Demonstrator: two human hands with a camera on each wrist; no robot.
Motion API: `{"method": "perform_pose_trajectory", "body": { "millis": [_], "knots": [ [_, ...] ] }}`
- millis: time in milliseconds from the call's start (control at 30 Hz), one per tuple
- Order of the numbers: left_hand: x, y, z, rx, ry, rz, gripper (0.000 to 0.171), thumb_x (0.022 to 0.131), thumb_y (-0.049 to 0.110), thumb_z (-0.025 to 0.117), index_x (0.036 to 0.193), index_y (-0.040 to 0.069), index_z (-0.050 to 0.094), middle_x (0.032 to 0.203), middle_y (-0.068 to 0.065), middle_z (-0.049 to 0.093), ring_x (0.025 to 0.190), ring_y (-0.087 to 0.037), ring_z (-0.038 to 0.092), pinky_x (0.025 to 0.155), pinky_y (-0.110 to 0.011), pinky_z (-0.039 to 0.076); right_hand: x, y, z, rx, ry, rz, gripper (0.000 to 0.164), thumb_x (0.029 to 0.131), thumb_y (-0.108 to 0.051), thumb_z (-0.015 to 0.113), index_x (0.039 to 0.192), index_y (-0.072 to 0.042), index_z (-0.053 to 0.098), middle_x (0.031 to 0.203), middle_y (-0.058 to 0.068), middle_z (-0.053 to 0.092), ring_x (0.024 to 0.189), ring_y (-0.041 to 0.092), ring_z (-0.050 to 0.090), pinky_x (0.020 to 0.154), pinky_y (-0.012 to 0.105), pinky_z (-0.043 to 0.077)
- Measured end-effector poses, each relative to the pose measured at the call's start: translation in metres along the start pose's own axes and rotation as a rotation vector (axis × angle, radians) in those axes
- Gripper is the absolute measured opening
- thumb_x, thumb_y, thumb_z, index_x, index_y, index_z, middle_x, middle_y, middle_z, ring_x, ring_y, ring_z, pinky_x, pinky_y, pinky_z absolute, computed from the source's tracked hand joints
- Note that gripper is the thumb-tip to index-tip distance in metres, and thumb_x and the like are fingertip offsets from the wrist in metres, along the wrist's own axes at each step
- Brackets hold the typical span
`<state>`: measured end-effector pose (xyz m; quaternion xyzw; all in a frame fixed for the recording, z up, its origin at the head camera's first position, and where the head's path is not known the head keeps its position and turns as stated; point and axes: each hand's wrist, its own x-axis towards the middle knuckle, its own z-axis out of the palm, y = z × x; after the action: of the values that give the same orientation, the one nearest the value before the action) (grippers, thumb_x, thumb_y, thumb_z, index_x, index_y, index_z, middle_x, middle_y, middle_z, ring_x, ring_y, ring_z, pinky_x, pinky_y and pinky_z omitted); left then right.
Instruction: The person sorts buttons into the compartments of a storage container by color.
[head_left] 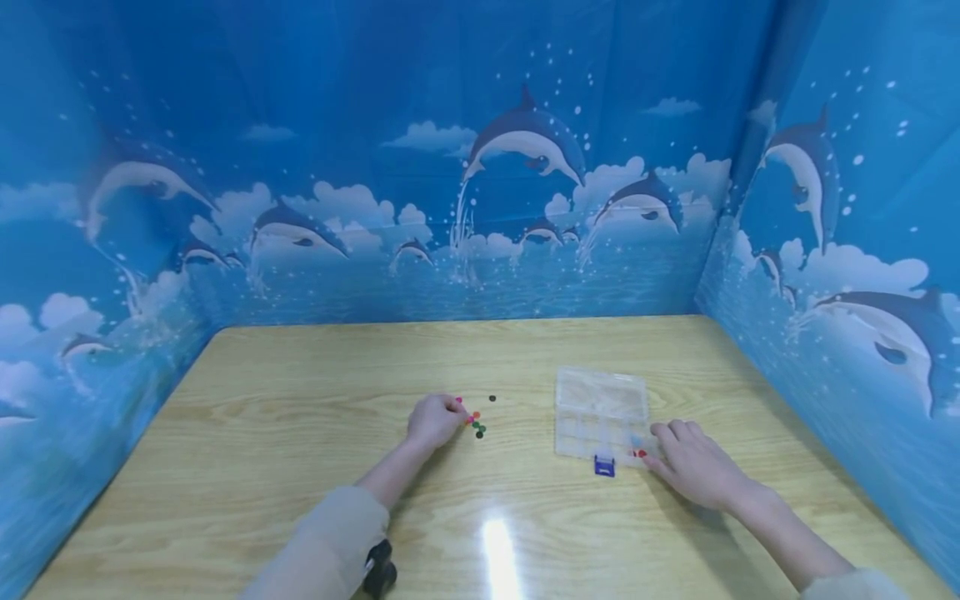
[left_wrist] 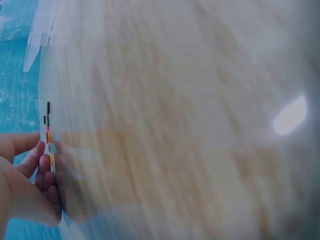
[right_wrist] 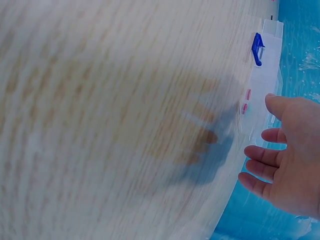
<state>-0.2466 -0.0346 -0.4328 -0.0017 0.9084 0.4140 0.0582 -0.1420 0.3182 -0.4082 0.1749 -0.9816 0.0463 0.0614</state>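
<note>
Small round discs (head_left: 476, 425) in pink, orange, green and black lie in a loose cluster on the table. My left hand (head_left: 437, 421) is at their left side, thumb and index fingertips close together beside them; whether a disc is pinched there is hidden. To the right is a clear plastic compartment box (head_left: 600, 427) with its lid folded back and a blue latch (head_left: 604, 467) at the front. Red pieces (head_left: 641, 453) are in its front right corner. My right hand (head_left: 697, 467) is at that corner, fingers loosely extended, thumb near the red pieces (right_wrist: 245, 108).
One dark disc (head_left: 492, 398) lies apart behind the cluster. The wooden table (head_left: 300, 383) is bordered by blue dolphin-print curtains (head_left: 360, 167) at the back and sides. A black object (head_left: 380, 570) is by the left sleeve.
</note>
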Motion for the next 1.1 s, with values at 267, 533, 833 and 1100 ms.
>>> {"method": "perform_pose_trajectory", "body": {
  "millis": [267, 533, 833, 1100],
  "knots": [
    [0.0019, -0.0003, 0.0025, 0.059, 0.007, -0.012, 0.005, 0.077, 0.016, 0.073, 0.075, 0.013, 0.069, 0.083, 0.001, 0.065, 0.073, -0.016, 0.054, 0.072, -0.035, 0.042, 0.0001, 0.0002, 0.001, -0.003, -0.007, 0.005, 0.044, 0.088, -0.026, 0.062, 0.114, 0.008, 0.052, 0.102, 0.019, 0.055, 0.096, 0.036, 0.052, 0.082, 0.049, 0.044],
    [0.0016, 0.0001, 0.0028, 0.109, 0.013, 0.015, 0.006, 0.076, 0.017, 0.074, 0.073, 0.015, 0.069, 0.08, 0.003, 0.064, 0.074, -0.016, 0.055, 0.076, -0.037, 0.041, -0.0002, -0.0001, 0.0007, 0.0, -0.003, 0.009, 0.044, 0.087, -0.025, 0.063, 0.114, 0.008, 0.051, 0.102, 0.02, 0.055, 0.095, 0.036, 0.052, 0.081, 0.049, 0.044],
    [0.0029, 0.0013, -0.0011, 0.108, -0.022, 0.013, 0.007, 0.078, 0.018, 0.072, 0.076, 0.012, 0.069, 0.081, 0.001, 0.064, 0.071, -0.015, 0.054, 0.069, -0.032, 0.042, -0.0006, 0.0006, 0.0009, -0.007, 0.012, -0.004, 0.044, 0.087, -0.024, 0.063, 0.114, 0.009, 0.051, 0.104, 0.022, 0.055, 0.097, 0.038, 0.052, 0.083, 0.05, 0.043],
    [0.0055, 0.0001, -0.0022, -0.02, -0.058, -0.04, 0.007, 0.079, 0.012, 0.07, 0.08, 0.005, 0.07, 0.085, -0.005, 0.064, 0.07, -0.017, 0.053, 0.06, -0.027, 0.044, -0.0007, 0.0015, 0.0016, -0.021, 0.029, -0.029, 0.043, 0.086, -0.023, 0.063, 0.113, 0.009, 0.051, 0.102, 0.022, 0.055, 0.095, 0.038, 0.052, 0.082, 0.05, 0.044]
  ]
}}
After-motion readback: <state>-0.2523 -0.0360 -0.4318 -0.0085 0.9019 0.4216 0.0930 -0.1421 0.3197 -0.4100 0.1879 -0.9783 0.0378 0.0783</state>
